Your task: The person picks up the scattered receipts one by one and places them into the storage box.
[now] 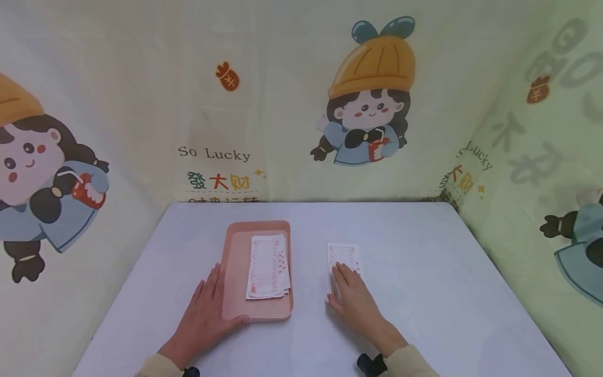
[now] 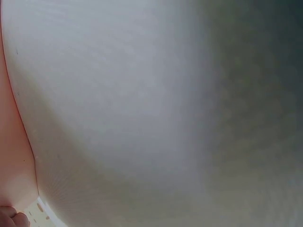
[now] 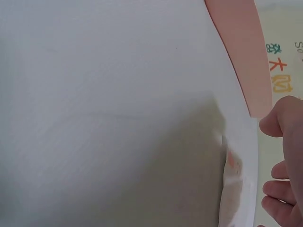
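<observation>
A pink tray (image 1: 234,293) lies on the white table, left of the middle. In its right half is a slightly fanned stack of white printed slips (image 1: 266,267) with red lines. My left hand (image 1: 204,309) rests against the tray's left side, fingers extended and thumb along the near edge. Right of the tray, a paper slip (image 1: 343,254) with similar red printing lies on the table. My right hand (image 1: 355,306) lies over its near part with fingers extended. The right wrist view shows the papers edge-on (image 3: 231,194) beside the right hand (image 3: 289,156).
The white table (image 1: 424,262) reaches back to a cream cloth (image 1: 287,104) with cartoon figures and lettering. More cloth hangs at both sides. A dark strap piece (image 1: 372,365) sits at the right wrist.
</observation>
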`<state>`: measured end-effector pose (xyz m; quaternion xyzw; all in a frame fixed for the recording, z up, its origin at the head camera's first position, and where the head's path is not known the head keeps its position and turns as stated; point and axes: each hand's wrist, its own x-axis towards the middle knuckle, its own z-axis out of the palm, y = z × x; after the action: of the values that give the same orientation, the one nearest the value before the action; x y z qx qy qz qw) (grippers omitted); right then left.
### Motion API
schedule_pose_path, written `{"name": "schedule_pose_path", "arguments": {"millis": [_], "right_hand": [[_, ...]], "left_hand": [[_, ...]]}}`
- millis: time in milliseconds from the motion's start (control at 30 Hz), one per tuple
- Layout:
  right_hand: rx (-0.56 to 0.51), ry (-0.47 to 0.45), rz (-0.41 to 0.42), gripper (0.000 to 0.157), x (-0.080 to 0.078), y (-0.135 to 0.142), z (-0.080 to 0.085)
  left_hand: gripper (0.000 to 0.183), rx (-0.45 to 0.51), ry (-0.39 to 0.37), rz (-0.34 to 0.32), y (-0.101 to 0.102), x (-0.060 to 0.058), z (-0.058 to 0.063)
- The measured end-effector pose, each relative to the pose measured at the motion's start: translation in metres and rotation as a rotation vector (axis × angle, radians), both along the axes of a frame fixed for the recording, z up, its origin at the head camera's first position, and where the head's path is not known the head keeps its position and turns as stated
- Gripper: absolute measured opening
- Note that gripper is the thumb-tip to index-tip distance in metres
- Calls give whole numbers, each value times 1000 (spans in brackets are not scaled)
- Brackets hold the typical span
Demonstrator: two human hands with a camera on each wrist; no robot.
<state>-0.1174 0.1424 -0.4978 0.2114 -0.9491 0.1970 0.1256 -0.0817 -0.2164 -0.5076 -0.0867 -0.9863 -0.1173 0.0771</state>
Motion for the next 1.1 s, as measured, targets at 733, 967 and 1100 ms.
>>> {"name": "schedule_pose_path", "arguments": {"millis": [733,967,1100], "right_hand": [[1,-36,4,72,5,19,-11],[10,-154,-3,78,7,21,-14],[20,-174,-2,79,8,22,-16]], "left_hand": [[130,13,-16,1,1,0,2],[129,4,45,-9,1,1,0],[128,1,65,-11,1,1,-1]]}}
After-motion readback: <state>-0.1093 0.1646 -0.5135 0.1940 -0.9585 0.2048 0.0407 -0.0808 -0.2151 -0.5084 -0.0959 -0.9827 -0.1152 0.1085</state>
